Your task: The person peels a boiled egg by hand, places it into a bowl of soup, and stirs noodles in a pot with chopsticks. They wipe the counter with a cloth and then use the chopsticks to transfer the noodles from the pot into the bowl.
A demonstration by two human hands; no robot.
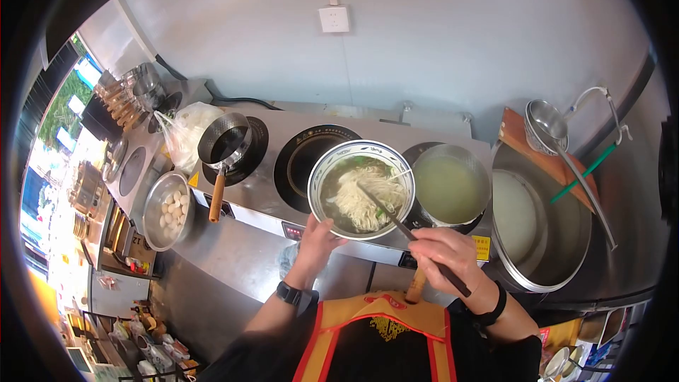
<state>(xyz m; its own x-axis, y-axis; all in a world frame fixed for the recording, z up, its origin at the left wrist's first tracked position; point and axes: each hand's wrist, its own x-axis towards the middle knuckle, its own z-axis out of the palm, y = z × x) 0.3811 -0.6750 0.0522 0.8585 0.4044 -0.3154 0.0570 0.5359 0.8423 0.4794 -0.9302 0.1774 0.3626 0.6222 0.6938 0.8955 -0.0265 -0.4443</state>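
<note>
My left hand (316,244) grips the near left rim of a white bowl (316,201) with a blue pattern, held above the cooktop. Pale noodles (364,201) lie in clear broth inside it, with bits of green. Closed around dark chopsticks (403,230), my right hand (450,258) keeps their tips in the noodles. Just right of the bowl stands a pot of yellowish-green liquid (453,187). A wooden handle (416,288) shows below my right hand, its upper end hidden by the hand.
A saucepan (225,143) sits on the left burner beside a plastic bag (189,131). Further left is a metal bowl of eggs (170,216). At right stands a large stockpot (544,269) with whitish liquid; a strainer (544,124) and a long ladle handle (590,194) rest above it.
</note>
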